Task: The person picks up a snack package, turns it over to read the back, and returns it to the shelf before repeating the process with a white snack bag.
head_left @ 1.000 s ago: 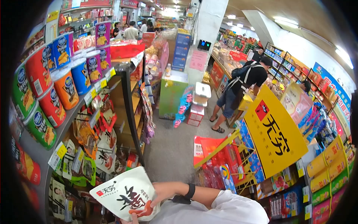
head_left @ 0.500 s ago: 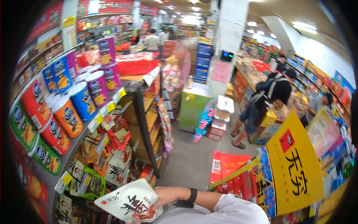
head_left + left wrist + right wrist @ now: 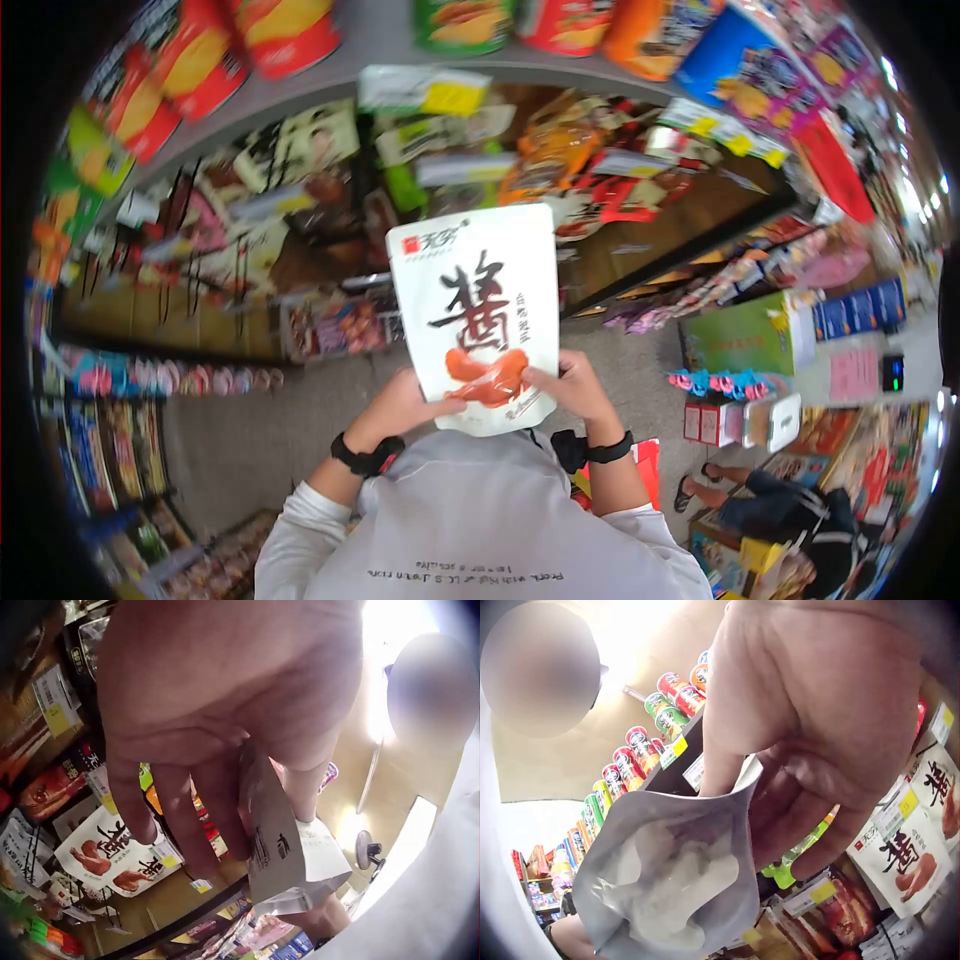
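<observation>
In the head view a white snack pouch (image 3: pixel 480 310) with black characters and a sausage picture faces up. The left hand (image 3: pixel 408 405) pinches its lower left edge, thumb on the front; the right hand (image 3: pixel 575 385) pinches its lower right edge the same way. The left wrist view has the left hand (image 3: pixel 225 697) over the pouch's side (image 3: pixel 277 840), several fingers behind it. In the right wrist view the right hand (image 3: pixel 810 712) holds the edge of the pouch, whose clear-windowed back (image 3: pixel 675 877) shows pale pieces inside.
A grey shelf edge (image 3: pixel 350 45) with chip canisters (image 3: pixel 465 22) runs across the top, hanging snack packs (image 3: pixel 560 150) beneath it. Right of the person are a green box (image 3: pixel 735 335), stacked white boxes (image 3: pixel 772 420) and another person (image 3: pixel 800 510). Grey floor (image 3: pixel 240 450) lies at the left.
The view has turned from the aisle to face the shelf. The pouch has come to the middle, upright in view, and both hands now show plainly on its two sides.
</observation>
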A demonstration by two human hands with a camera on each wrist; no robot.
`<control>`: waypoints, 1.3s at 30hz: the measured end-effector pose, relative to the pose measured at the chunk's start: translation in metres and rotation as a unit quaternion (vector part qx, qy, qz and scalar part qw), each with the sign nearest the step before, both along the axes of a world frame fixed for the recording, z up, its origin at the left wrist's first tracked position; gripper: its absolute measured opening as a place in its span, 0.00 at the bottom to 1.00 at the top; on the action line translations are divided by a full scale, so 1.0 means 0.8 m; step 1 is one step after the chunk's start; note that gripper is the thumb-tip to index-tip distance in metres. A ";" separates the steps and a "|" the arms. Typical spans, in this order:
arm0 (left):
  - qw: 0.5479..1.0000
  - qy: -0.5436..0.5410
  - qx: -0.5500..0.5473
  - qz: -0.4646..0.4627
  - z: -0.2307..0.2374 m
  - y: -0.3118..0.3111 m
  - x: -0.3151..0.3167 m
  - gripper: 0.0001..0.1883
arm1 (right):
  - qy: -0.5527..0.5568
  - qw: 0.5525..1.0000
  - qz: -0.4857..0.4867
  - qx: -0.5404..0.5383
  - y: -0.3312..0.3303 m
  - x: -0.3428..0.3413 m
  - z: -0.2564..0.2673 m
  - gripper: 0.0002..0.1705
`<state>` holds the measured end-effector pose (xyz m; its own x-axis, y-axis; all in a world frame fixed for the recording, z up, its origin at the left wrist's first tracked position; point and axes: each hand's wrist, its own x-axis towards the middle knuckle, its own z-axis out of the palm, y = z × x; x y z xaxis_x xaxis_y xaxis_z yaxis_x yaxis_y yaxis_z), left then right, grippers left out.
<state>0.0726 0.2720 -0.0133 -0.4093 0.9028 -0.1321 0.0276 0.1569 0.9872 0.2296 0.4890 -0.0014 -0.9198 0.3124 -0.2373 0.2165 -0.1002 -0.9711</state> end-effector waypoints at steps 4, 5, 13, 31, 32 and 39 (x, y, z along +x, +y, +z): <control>0.997 0.021 -0.031 0.063 0.004 0.007 0.002 0.24 | 0.024 0.998 0.010 -0.059 0.018 -0.015 -0.027 0.13; 0.997 0.017 -0.034 0.064 0.004 0.003 0.004 0.24 | 0.020 0.998 0.011 -0.061 0.015 -0.015 -0.027 0.13; 0.991 0.050 -0.015 0.122 0.010 -0.034 -0.013 0.15 | 0.040 0.995 0.006 -0.094 -0.022 -0.031 -0.031 0.16; 0.997 -0.036 0.049 -0.053 0.004 -0.055 -0.019 0.31 | 0.078 0.978 -0.098 -0.164 -0.068 -0.045 -0.032 0.18; 0.994 -0.102 0.025 -0.027 0.001 -0.054 -0.018 0.32 | 0.064 0.983 -0.093 -0.145 -0.070 -0.047 -0.029 0.18; 0.992 0.012 0.098 0.074 -0.009 -0.045 -0.009 0.28 | 0.039 0.988 -0.103 -0.108 -0.078 -0.056 -0.033 0.30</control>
<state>0.0657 0.2364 -0.0204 -0.5409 0.8396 0.0511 0.0431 -0.0330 0.9985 0.1847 0.4270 -0.0277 -0.8595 0.4456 -0.2504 0.0958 -0.3407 -0.9353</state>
